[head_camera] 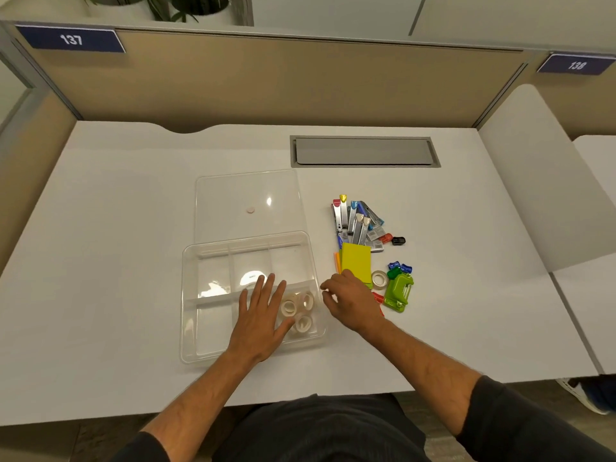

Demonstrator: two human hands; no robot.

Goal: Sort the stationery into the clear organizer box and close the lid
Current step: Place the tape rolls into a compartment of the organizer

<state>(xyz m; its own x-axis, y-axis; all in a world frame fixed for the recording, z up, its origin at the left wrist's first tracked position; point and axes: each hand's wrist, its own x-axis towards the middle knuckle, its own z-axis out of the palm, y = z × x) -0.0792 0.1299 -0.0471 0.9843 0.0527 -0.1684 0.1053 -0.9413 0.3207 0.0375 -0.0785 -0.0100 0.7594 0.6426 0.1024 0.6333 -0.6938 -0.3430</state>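
Note:
The clear organizer box [200, 295] sits on the white desk with its compartments showing. Its clear lid [248, 195] lies flat just behind it. Three rolls of clear tape [298, 305] lie in the box's front right compartment. My left hand [261, 318] rests flat over the box with straight fingers, beside the rolls. My right hand [350, 301] hovers at the box's right rim with curled fingers; whether it holds anything is hidden. To its right lie a yellow sticky-note pad [356, 265], another tape roll [379, 279], a green punch [398, 291] and a pile of staplers [356, 221].
A grey cable hatch [365, 151] is set into the desk behind the pile. A small black sharpener [398, 241] and blue and green clips [400, 269] lie at the pile's right. Beige partition walls [266, 81] enclose the desk at the back and left.

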